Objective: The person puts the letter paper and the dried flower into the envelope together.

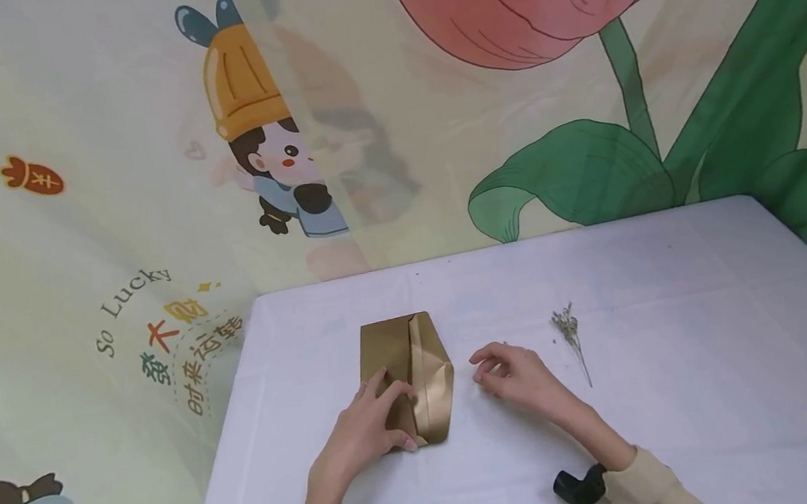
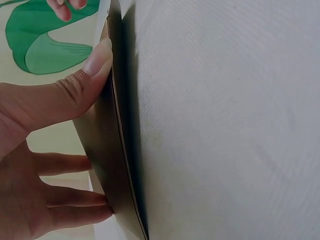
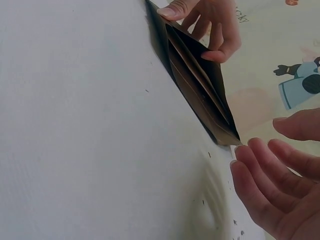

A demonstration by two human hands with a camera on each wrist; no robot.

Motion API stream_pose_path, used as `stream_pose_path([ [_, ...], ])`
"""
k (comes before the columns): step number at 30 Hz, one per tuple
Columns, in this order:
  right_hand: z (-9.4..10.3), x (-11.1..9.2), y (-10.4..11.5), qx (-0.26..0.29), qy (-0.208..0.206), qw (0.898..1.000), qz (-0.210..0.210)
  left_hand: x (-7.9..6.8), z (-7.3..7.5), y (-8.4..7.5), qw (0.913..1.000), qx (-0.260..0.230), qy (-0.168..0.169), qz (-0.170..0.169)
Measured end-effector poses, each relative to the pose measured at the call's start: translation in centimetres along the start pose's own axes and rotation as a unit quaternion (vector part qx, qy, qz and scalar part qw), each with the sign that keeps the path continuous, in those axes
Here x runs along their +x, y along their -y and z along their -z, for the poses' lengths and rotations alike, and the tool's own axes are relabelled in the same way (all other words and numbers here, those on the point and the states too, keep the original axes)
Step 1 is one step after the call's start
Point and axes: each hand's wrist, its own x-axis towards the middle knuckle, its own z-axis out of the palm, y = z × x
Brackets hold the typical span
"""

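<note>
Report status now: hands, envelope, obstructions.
Left hand touching gold envelope, mouth gaping. Right hand empty, apart from envelope. Dried sprig farther right; no obstruction visible.

A counter [image 1: 729, 380] covered in creased, matte white cloth carries everything here, its far edge meeting the printed backdrop [image 1: 387, 237]. On it lies a metallic gold envelope [image 1: 429, 375], its pointed flap side facing a dried flower sprig [image 1: 570, 332]. The sprig lies apart from it, stem toward the near edge, and tiny dark specks [image 3: 203, 202] dot the cloth between them.
</note>
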Motion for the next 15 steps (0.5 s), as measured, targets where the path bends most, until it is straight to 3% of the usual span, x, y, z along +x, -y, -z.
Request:
stream_pose_path([
  [6, 0.45, 0.03, 0.32, -0.037, -0.035, 0.999, -0.016, -0.02, -0.13, 0.06, 0.9999, 0.006, 0.004, 0.007],
  [15, 0.85, 0.33, 0.45, -0.053, -0.05, 0.997, -0.025, 0.21, -0.02, -0.1, 0.9999, 0.005, 0.001, 0.009],
])
